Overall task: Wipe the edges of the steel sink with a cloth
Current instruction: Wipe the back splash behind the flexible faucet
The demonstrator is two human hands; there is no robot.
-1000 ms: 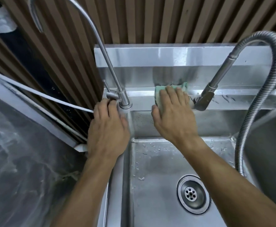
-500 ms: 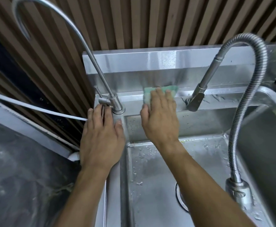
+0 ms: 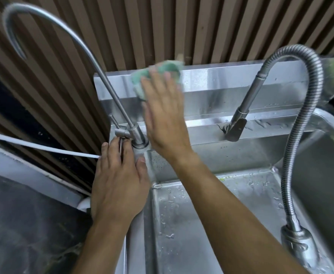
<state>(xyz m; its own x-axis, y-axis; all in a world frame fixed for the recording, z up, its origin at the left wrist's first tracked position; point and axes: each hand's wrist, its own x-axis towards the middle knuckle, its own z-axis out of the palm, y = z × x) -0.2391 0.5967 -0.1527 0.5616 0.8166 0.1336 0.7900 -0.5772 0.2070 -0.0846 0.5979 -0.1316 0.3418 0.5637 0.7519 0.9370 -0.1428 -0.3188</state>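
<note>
The steel sink (image 3: 201,214) fills the lower middle, its basin wet with droplets. A raised steel backsplash (image 3: 221,84) runs along its far edge. My right hand (image 3: 164,115) lies flat, pressing a green and white cloth (image 3: 158,74) against the top rim of the backsplash; the cloth is blurred and mostly under my fingers. My left hand (image 3: 116,178) rests palm down on the sink's left rim, fingertips touching the base of the thin gooseneck tap (image 3: 136,133). It holds nothing.
A flexible steel hose faucet (image 3: 302,115) arcs over the right side, its spray head (image 3: 235,127) near the back ledge and its base (image 3: 298,246) at lower right. A white tube (image 3: 39,147) crosses on the left. Slatted brown wall behind; dark counter (image 3: 23,224) at left.
My right hand has slid the cloth up from the back ledge of the sink to the top rim of the backsplash. My left hand stays by the tap base.
</note>
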